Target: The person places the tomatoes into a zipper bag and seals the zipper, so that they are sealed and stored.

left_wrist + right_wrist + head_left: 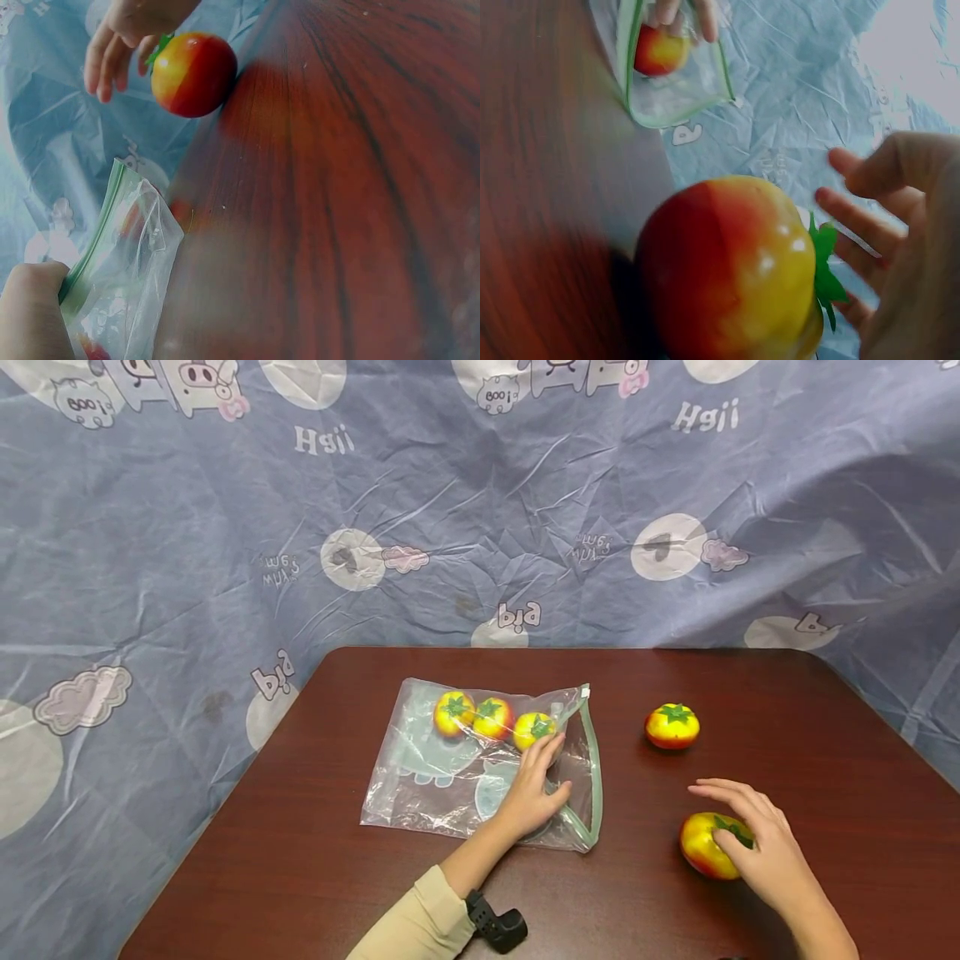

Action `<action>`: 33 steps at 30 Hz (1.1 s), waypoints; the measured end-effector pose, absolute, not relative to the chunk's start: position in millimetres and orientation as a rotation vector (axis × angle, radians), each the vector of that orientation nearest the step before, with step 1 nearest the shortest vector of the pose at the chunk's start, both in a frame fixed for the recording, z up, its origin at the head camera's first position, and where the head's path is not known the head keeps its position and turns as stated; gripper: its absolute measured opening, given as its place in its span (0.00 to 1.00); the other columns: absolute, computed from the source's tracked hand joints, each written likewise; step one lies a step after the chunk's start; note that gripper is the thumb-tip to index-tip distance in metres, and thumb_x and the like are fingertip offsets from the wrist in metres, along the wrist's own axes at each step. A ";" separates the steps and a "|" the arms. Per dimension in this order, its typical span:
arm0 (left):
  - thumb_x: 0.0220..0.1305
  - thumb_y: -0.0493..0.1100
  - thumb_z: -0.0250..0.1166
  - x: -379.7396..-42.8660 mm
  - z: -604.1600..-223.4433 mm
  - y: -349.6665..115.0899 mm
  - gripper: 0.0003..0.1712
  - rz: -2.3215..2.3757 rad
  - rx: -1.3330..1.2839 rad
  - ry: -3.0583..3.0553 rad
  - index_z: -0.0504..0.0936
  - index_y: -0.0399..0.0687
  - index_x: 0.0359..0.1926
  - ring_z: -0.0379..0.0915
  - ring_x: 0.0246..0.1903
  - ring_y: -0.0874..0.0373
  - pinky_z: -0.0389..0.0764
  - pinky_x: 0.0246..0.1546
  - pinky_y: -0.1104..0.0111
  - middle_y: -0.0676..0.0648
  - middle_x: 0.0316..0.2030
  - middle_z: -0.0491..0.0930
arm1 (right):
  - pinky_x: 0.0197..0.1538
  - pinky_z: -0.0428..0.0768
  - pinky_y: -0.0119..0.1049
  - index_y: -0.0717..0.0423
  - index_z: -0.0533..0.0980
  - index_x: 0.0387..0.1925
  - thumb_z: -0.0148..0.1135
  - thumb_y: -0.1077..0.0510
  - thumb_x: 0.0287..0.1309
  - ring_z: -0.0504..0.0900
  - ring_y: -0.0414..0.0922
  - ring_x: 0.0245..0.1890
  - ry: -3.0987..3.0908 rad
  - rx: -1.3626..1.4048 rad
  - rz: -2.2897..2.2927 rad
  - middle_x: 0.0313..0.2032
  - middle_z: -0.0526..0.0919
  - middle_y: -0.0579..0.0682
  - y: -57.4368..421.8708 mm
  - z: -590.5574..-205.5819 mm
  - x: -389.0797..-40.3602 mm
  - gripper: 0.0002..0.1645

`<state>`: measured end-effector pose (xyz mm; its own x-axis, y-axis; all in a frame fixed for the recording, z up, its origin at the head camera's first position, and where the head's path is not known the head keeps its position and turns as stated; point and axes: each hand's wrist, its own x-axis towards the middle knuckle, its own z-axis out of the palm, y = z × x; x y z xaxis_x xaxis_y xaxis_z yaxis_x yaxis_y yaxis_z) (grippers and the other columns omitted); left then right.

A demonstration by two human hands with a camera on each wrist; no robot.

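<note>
A clear zip bag (442, 785) with a green-edged mouth lies on the table, mouth facing right. Inside sit three red-and-yellow, tomato-like fruits with green leafy tops, among them a middle fruit (492, 718). My left hand (531, 797) lies over the bag near its mouth, its fingers extended onto the rightmost fruit (529, 727). In the left wrist view, the left thumb (34, 307) is at the green bag edge (97, 229). My right hand (772, 852) hovers around a loose fruit (703, 845), fingers spread and thumb overlapping it; the right wrist view shows fingers beside its leafy top (826, 270).
Another loose fruit (672, 727) stands farther back on the dark wood table (300, 860), right of the bag. A blue printed cloth (480, 502) hangs behind the table and along its sides. A black wrist device (497, 923) is on the left wrist.
</note>
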<state>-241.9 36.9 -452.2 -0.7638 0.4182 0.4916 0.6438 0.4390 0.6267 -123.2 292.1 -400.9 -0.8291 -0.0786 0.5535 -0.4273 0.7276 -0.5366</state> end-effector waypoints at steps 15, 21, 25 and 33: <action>0.50 0.41 0.59 -240.3 -449.4 37.3 0.39 -1.227 -0.903 -2.439 0.59 0.43 0.65 0.55 0.62 0.49 0.64 0.61 0.57 0.41 0.62 0.60 | 0.51 0.53 0.24 0.48 0.67 0.59 0.55 0.68 0.44 0.47 0.19 0.58 -2.693 0.473 0.986 0.61 0.55 0.33 300.5 -414.6 -122.7 0.36; 0.50 0.42 0.58 -240.2 -449.6 37.4 0.39 -1.240 -0.898 -2.450 0.58 0.46 0.66 0.55 0.63 0.49 0.63 0.62 0.57 0.42 0.63 0.60 | 0.49 0.57 0.46 0.48 0.64 0.61 0.56 0.69 0.39 0.48 0.23 0.58 -2.753 0.440 1.024 0.63 0.55 0.48 303.7 -413.8 -120.3 0.41; 0.50 0.42 0.58 -240.5 -450.1 37.4 0.39 -1.242 -0.897 -2.448 0.58 0.45 0.66 0.55 0.63 0.49 0.63 0.61 0.56 0.42 0.63 0.60 | 0.47 0.61 0.40 0.47 0.61 0.62 0.61 0.66 0.40 0.54 0.41 0.59 -2.812 0.377 0.973 0.63 0.55 0.55 305.9 -416.0 -122.7 0.43; 0.50 0.42 0.58 -240.2 -449.9 37.3 0.40 -1.236 -0.887 -2.470 0.58 0.46 0.66 0.55 0.63 0.50 0.63 0.61 0.57 0.43 0.63 0.60 | 0.43 0.52 0.11 0.53 0.60 0.62 0.63 0.60 0.47 0.52 0.21 0.52 -2.775 0.375 0.982 0.59 0.59 0.57 304.8 -417.9 -122.2 0.39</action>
